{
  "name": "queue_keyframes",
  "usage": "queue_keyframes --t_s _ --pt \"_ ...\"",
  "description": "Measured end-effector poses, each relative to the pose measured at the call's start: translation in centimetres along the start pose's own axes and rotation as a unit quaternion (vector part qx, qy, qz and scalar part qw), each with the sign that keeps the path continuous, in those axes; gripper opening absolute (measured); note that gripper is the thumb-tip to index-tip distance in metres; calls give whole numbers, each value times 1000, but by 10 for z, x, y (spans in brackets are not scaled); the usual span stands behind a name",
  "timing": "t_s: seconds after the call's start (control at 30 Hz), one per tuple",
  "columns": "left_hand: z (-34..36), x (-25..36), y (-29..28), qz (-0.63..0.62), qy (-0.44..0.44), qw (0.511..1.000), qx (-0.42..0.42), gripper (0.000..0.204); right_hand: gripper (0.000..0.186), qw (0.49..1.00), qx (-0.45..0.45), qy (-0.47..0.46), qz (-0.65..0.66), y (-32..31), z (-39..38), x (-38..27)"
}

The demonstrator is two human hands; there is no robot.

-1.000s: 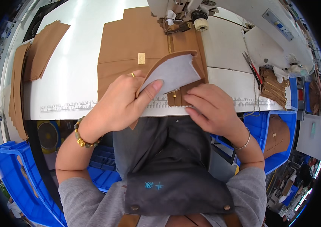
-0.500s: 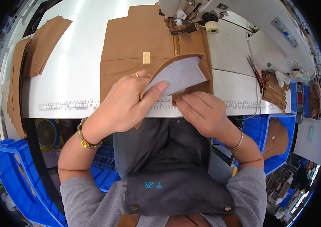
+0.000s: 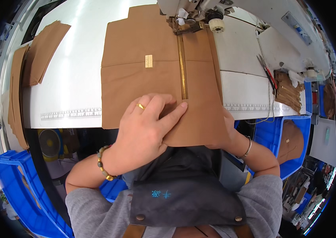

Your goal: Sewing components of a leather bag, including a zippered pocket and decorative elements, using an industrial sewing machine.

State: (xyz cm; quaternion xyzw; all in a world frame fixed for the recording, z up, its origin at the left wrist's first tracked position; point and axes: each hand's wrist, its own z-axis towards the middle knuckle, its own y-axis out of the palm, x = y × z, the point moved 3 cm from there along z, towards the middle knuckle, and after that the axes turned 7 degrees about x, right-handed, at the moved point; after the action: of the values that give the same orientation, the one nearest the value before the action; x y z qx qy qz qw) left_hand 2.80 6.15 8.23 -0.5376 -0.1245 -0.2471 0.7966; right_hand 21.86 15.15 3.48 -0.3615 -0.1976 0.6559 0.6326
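Both hands are at the brown panel (image 3: pixel 136 83) as I watch from my remote station. On the left, the left hand (image 3: pixel 146 129) lies palm down over its near part, partly open, with one finger stretched out to just beside the near end of the gold-toothed zipper (image 3: pixel 182 71) and the others bent; I can't tell whether it pinches the material. At the near right corner, I see the right hand (image 3: pixel 232 133) mostly hidden under the panel, so I can't make out how far its fingers are open or how firmly they grip. The panel lies on the white table (image 3: pixel 81 59), its far part reaching under the head of the sewing machine (image 3: pixel 191 16) and its near end hanging past the table's edge. A small gold plate (image 3: pixel 148 61) sits left of the zipper. Far left, I have more brown pieces (image 3: pixel 49 51) in view; to the right are red-handled scissors (image 3: pixel 269 73) beside a bundle of brown strips (image 3: pixel 287 92). Below the table's right side stands a blue bin (image 3: pixel 291 170).
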Motion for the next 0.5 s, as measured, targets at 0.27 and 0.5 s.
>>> queue_keyframes --t_s 0.27,0.5 --pt "-10 5 10 50 22 998 26 55 36 998 48 -37 -33 8 -20 0" --pt "-8 6 10 49 17 999 16 55 36 995 34 -60 -67 7 -17 -1"
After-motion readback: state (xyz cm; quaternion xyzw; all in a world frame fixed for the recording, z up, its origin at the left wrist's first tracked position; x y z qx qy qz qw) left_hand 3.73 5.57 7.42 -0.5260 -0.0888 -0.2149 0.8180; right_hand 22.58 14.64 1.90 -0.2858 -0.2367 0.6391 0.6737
